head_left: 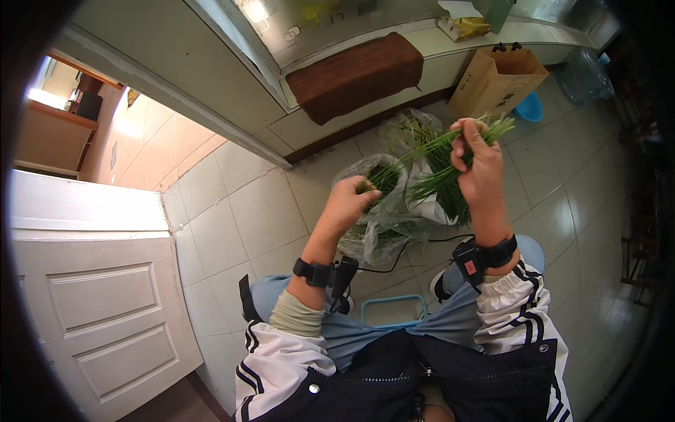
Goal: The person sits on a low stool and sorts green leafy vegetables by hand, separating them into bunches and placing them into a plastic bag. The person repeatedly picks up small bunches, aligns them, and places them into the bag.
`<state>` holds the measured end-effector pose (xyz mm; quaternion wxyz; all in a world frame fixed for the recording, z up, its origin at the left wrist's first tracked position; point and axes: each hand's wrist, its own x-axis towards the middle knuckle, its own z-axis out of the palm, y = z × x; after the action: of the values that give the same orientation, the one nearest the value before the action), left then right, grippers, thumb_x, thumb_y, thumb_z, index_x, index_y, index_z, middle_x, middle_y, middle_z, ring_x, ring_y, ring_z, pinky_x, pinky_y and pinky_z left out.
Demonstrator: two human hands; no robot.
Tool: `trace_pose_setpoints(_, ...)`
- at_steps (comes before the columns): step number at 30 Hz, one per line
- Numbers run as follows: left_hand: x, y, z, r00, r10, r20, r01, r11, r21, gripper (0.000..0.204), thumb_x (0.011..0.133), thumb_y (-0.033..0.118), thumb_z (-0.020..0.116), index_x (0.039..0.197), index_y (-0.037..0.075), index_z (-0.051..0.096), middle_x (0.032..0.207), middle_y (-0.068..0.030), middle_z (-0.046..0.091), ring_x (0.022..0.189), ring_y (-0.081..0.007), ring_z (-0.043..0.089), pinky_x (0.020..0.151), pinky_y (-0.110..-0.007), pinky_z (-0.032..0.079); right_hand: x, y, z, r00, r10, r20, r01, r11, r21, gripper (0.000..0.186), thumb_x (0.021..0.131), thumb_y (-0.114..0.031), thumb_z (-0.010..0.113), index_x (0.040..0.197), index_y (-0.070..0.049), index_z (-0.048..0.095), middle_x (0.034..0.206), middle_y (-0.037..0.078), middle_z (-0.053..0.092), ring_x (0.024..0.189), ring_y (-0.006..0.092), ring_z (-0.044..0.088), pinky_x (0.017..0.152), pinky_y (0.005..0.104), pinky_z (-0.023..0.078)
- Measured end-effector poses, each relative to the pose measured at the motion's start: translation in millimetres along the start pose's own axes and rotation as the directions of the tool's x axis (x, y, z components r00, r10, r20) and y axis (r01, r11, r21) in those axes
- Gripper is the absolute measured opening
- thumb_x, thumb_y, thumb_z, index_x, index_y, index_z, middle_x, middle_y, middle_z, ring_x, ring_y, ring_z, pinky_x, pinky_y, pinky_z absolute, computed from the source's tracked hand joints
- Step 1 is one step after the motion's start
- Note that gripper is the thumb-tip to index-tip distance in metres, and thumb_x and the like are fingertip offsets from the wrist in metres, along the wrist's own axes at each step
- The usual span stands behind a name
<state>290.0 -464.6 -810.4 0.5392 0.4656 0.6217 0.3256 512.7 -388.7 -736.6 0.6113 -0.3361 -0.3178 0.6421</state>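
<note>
My right hand (482, 167) is raised and closed around a bunch of long, thin green stalks (433, 184), their tips sticking out past the thumb. Lower and to the left, my left hand (346, 204) is closed in a pinch with a bit of greens at its fingertips. A few stalks stretch from the right hand toward the left. Beneath the hands, clear plastic bags (383, 243) on the floor hold more greens. Paler, leafy greens (410, 132) lie in a bag just behind.
A brown paper bag (485, 84) and a blue basin (529, 107) stand beyond the right hand. A brown cloth (358, 74) hangs over the ledge. A large water jug (585, 76) sits at far right, a white door (105, 309) at left. A blue stool frame (394, 301) is between my legs.
</note>
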Motion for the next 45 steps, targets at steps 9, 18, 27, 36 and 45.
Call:
trace_pose_setpoints(9,-10.9,-10.9,-24.6,0.964,-0.094,-0.248,0.071,0.993,-0.097,0.014,0.081,0.011,0.064,0.090,0.001,0.060,0.072,-0.0003,0.057,0.063,-0.0082,0.049,0.056,-0.023,0.040,-9.6,2.7,-1.3,0.995,0.097,-0.020,-0.099,0.978,-0.184,0.013,0.087,-0.015,0.063,0.089,-0.003,0.061,0.079,0.004,0.062,0.052,0.0047,0.044,0.042,0.0178,0.029)
trace_pose_setpoints(18,-19.5,23.5,-7.6,0.985,0.057,-0.162,-0.098,0.962,-0.254,0.018,0.085,0.016,0.062,0.098,0.004,0.061,0.074,0.0036,0.053,0.064,-0.0034,0.044,0.056,-0.019,0.036,-35.1,53.0,22.1,0.865,0.492,0.101,-0.382,0.775,-0.503,0.015,0.081,-0.005,0.064,0.095,0.000,0.062,0.075,0.005,0.064,0.057,0.0060,0.050,0.052,0.0194,0.040)
trace_pose_setpoints(27,-13.5,17.1,-7.6,0.991,0.037,-0.132,-0.064,0.976,-0.210,0.013,0.082,0.015,0.066,0.085,0.003,0.063,0.076,0.0017,0.059,0.068,-0.0043,0.049,0.058,-0.020,0.038,-42.2,72.2,29.9,0.885,0.429,0.180,-0.243,0.757,-0.607,0.024,0.075,-0.001,0.069,0.097,-0.001,0.060,0.071,0.001,0.061,0.056,0.0051,0.049,0.050,0.0198,0.038)
trace_pose_setpoints(36,-11.8,12.9,-6.7,0.994,0.003,-0.109,-0.031,0.966,-0.257,0.013,0.083,0.013,0.066,0.083,0.001,0.062,0.072,0.0017,0.058,0.064,-0.0053,0.049,0.057,-0.021,0.040,-42.4,73.4,25.1,0.858,0.493,0.145,-0.286,0.693,-0.662,0.010,0.077,-0.008,0.069,0.081,-0.003,0.062,0.067,0.000,0.060,0.054,0.0047,0.048,0.047,0.0202,0.036)
trace_pose_setpoints(45,-14.6,16.7,-3.9,0.995,0.027,-0.091,-0.045,0.978,-0.205,0.012,0.081,0.012,0.066,0.084,0.001,0.062,0.074,0.0010,0.058,0.066,-0.0060,0.049,0.059,-0.022,0.040,-41.1,70.0,18.0,0.841,0.526,0.125,-0.374,0.734,-0.568,0.009,0.078,-0.010,0.069,0.078,-0.004,0.061,0.061,-0.002,0.054,0.049,0.0041,0.043,0.043,0.0198,0.031)
